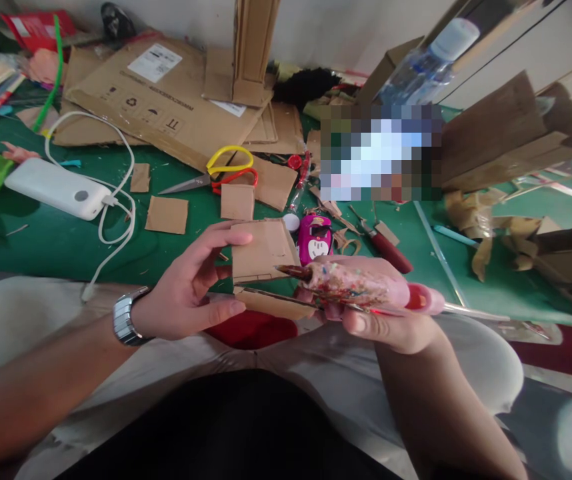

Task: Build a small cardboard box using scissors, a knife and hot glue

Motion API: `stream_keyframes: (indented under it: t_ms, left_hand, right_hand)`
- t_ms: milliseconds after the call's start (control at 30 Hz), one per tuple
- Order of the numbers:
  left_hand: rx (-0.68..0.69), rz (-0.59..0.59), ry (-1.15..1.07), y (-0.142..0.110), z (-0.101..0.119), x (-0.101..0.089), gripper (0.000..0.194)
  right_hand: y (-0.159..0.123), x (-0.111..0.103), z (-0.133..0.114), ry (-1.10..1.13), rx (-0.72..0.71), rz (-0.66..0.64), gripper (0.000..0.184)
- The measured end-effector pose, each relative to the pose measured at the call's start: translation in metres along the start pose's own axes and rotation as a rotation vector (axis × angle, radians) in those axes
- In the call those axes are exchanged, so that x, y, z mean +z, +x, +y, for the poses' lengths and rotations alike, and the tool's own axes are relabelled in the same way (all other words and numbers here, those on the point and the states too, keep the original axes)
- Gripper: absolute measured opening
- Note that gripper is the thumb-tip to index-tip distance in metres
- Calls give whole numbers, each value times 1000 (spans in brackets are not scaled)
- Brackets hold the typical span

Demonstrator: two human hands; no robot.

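My left hand is closed around a small folded piece of cardboard, its thumb by the lower flap and its fingers at the upper panel. A gap shows between panel and flap at the left. My right hand grips a pink hot glue gun smeared with dried glue. The brown nozzle points left, over the cardboard's right side; whether it touches cannot be told. A clear glue stick sticks out of its rear. Just beyond the cardboard lies a magenta case with a monkey face.
Scissors with yellow and red handles lie behind small cardboard squares. A white power bank with a cable is at left. A red-handled tool lies right of centre. A large cardboard sheet and a plastic bottle stand behind.
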State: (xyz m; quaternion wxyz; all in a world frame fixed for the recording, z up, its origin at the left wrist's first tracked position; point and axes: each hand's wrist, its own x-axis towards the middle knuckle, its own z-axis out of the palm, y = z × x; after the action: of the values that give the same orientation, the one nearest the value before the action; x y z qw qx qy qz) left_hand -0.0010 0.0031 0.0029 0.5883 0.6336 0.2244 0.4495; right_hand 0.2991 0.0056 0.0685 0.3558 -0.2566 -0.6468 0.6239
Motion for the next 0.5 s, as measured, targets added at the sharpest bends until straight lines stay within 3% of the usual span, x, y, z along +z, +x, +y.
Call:
stream_keyframes:
  t_ms: [200, 500]
  left_hand:
    - [-81, -33, -113, -2, 3, 4, 85]
    - [12, -54, -40, 1, -2, -1, 88]
  right_hand:
    - [4, -2, 3, -176, -30, -130, 52]
    - [2, -5, -3, -252, -14, -186, 61]
